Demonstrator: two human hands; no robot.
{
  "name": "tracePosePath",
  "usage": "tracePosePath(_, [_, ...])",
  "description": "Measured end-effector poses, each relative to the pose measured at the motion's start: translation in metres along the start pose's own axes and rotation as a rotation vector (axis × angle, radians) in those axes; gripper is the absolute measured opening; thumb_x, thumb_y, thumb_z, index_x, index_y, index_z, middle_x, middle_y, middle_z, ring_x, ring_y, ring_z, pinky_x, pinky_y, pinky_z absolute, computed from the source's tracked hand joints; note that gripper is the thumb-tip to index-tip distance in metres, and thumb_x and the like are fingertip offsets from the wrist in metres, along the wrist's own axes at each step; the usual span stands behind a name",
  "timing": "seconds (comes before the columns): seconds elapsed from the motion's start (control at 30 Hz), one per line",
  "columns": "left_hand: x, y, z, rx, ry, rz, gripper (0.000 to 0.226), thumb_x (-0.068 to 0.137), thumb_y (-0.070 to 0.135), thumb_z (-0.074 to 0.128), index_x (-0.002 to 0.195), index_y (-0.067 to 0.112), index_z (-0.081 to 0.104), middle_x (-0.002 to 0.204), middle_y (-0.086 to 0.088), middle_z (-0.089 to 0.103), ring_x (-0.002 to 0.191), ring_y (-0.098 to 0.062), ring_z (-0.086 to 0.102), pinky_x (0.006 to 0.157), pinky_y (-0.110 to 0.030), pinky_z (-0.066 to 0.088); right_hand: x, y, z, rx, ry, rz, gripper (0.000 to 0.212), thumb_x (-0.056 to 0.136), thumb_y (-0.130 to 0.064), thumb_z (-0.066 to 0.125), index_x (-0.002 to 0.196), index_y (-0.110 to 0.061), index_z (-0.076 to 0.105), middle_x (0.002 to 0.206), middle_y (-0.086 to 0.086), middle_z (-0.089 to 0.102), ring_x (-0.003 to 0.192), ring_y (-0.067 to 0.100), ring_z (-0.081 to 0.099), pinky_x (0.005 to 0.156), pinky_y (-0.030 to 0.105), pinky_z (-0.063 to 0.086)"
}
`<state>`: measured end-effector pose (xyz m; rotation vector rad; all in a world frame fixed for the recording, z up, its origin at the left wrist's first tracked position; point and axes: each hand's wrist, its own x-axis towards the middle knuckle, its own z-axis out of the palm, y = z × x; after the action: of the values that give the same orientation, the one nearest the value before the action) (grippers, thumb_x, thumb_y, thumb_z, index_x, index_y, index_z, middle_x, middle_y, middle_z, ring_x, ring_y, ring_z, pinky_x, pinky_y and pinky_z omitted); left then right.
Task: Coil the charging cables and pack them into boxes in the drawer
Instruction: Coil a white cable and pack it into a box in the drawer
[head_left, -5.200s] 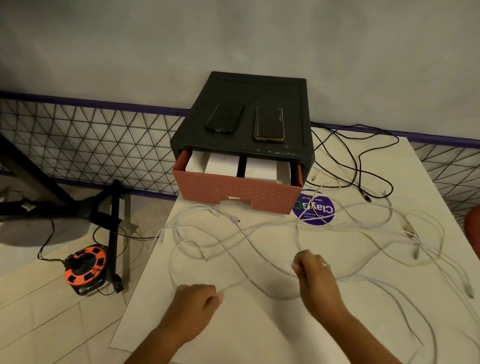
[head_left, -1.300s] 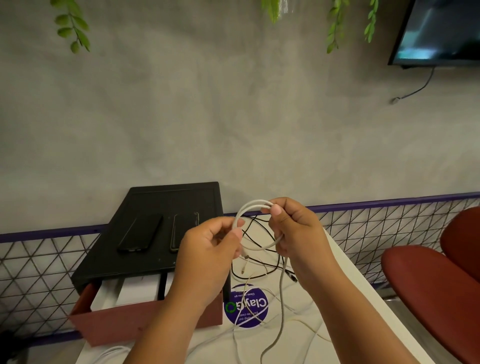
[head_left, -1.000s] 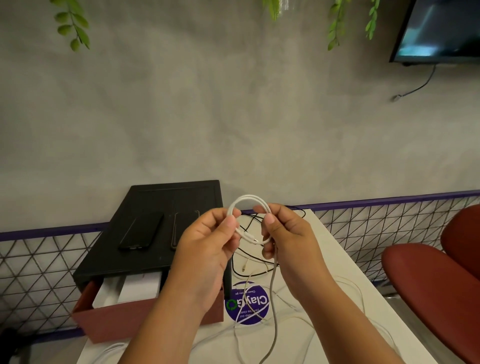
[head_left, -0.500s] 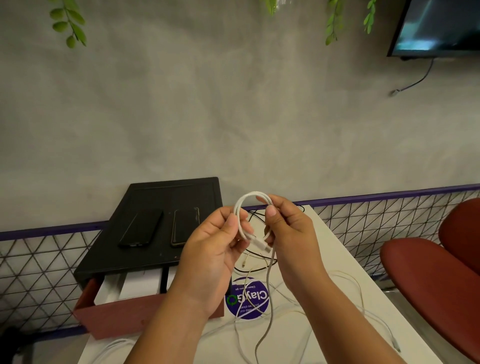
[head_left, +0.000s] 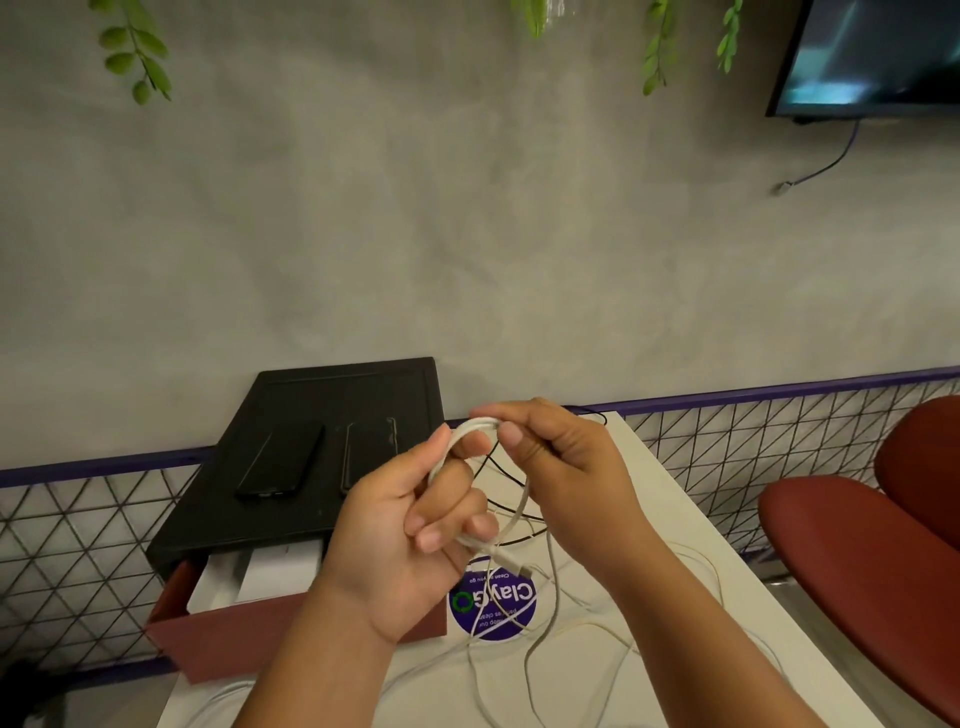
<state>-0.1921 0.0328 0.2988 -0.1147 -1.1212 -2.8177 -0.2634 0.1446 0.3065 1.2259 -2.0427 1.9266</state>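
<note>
I hold a small coil of white charging cable (head_left: 521, 499) in the air above the white table (head_left: 670, 525). My left hand (head_left: 410, 540) grips the coil's lower left side, its fingers curled round the loops. My right hand (head_left: 561, 462) pinches the top of the coil between thumb and fingers. The cable's loose tail and plug (head_left: 519, 566) hang down from the coil to the table. Behind my left hand stands the black drawer unit (head_left: 311, 410), its reddish drawer (head_left: 208, 634) pulled open with white boxes (head_left: 275, 571) inside.
Two dark phones (head_left: 280, 462) lie on top of the drawer unit. More white cables (head_left: 597, 639) and a black cable (head_left: 514, 535) sprawl over the table round a purple sticker (head_left: 493, 603). A red chair (head_left: 872, 561) stands at the right, with a wire mesh fence behind.
Five seconds ago both hands worked cables flat on the table; now they hold a coil in the air. In the last second another loop was added and the plug end now hangs lower.
</note>
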Motion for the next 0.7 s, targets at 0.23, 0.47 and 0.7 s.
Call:
tracePosePath(0.23, [0.003,0.01,-0.005,-0.191,0.027,0.189,0.029,0.082,0.023,0.054,0.094,0.005,0.072,0.041,0.005,0.033,0.034,-0.005,0.036,0.072,-0.031,0.058,-0.017,0.006,-0.008,-0.127,-0.051,0.206,0.04,0.096,-0.008,0.045,0.091,-0.046,0.056,0.051,-0.023,0.052,0.051,-0.003,0.044,0.053,0.008,0.037])
tracePosePath(0.47, [0.003,0.005,0.006,0.064,0.187,0.35,0.035,0.081,0.03,0.045,0.104,0.011,0.062,0.047,0.005,0.049,0.046,-0.007,0.056,0.081,-0.039,0.057,-0.04,-0.003,-0.006,-0.268,-0.361,0.303,0.031,0.096,-0.011,0.047,0.11,-0.033,0.065,0.06,-0.029,0.057,0.07,-0.021,0.053,0.062,-0.001,0.037])
tracePosePath(0.7, [0.007,-0.013,-0.008,0.845,0.183,0.516,0.025,0.09,0.036,0.04,0.111,0.032,0.054,0.061,0.003,0.063,0.075,-0.012,0.065,0.093,-0.023,0.041,-0.04,-0.012,-0.018,-0.493,-0.455,0.171,0.017,0.093,-0.027,0.052,0.077,-0.024,0.059,0.068,-0.006,0.056,0.063,0.009,0.047,0.059,0.024,0.038])
